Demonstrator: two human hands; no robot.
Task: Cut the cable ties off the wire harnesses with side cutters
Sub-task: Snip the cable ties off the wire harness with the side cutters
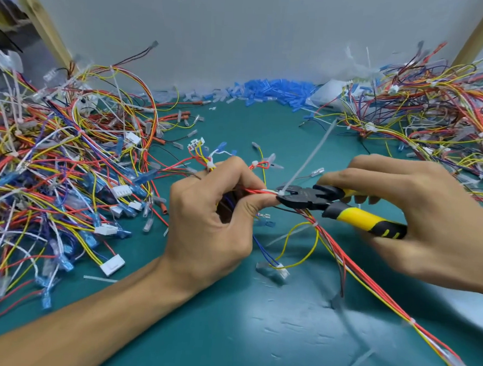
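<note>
We see the left hand (213, 223) with its fingers curled around a wire bundle (343, 252), the thumb and forefinger pinching the red and yellow wires just left of the cutters (309, 199). The right hand (428, 220) grips the yellow and black handles, with its fingers wrapped around them. The black jaws of the cutters are at the small head of a white cable tie (308, 161), and the long tail of the tie stands up and away from the cutters. We cannot tell whether the jaws are already closed on the strap. Below and right of the cutters the bundle runs over the green mat (254, 337), and a big pile of loose wires (53, 173) lies far to the left of the cutters. In our opinion the main danger is to the wires. The tie sits tight on them, so if a jaw goes too deep under the strap it can bite the insulation or cut a thin wire. The left thumb tip is almost touching the cutters, and a slip of the tool or a sudden closing could pinch it. When the strap breaks, the cut piece may jump away. The wires may then spread in the left hand and make the next tie harder to reach.
</note>
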